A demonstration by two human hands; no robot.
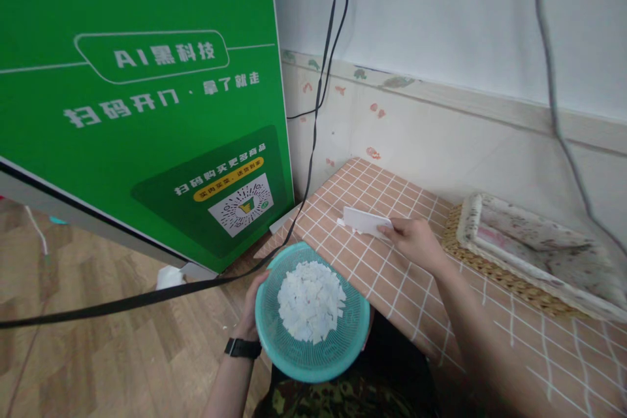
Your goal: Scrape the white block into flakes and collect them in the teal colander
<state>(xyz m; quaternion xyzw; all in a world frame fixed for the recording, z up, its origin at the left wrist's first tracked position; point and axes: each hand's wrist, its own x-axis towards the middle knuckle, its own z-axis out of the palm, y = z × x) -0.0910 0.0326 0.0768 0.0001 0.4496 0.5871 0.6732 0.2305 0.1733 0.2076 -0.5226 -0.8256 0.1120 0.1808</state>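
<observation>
My left hand grips the left rim of a round teal plastic colander, tilted over my lap beside the table's edge. A heap of small white paper-like scraps lies in it. On the table, my right hand pinches one end of a flat white rectangular card, held on its long edge. Several white scraps lie along the card's lower edge on the tablecloth. The fingers of my left hand are mostly hidden behind the colander.
A brown tablecloth with a white grid covers the table. At its right stands a lined wicker basket. A green cabinet rises at the left, and a black cable hangs in front of the wall and crosses the view.
</observation>
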